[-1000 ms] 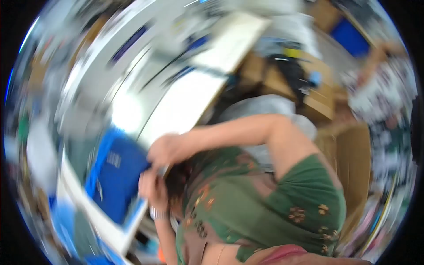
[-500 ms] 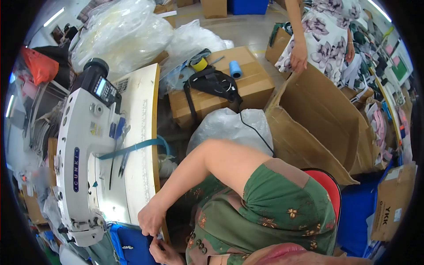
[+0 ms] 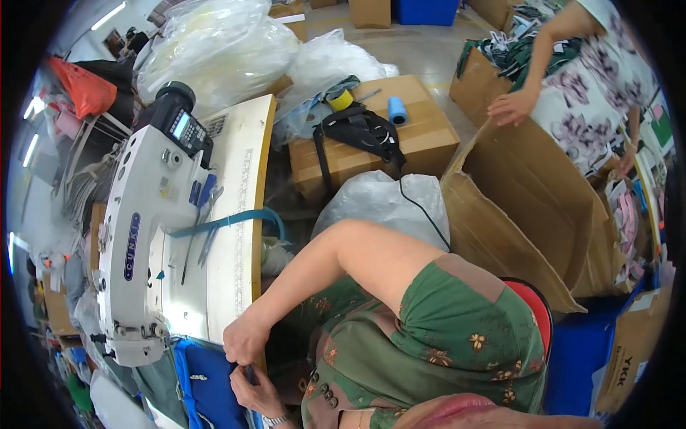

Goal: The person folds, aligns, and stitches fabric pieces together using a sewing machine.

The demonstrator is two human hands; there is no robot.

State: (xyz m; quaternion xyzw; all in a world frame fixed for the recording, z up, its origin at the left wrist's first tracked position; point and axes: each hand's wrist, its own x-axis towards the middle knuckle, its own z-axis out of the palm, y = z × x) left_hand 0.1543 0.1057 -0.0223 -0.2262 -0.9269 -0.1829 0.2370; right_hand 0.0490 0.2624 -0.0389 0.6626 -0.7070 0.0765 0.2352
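Hands meet at the table edge beside blue fabric

Fabric on table beside sewing machine, spool on carton — box to its right

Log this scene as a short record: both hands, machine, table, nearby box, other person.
Right hand: fingers curled, next to the left hand
Left hand: small dark item at its fingers, kind unclear; watch on the wrist
Nearest the hands: blue fabric
Machine: white sewing machine, marked CUNKI
Table: teal strap across it, reaching past the edge
Box: blue spool on top
Other person: one hand near the open carton
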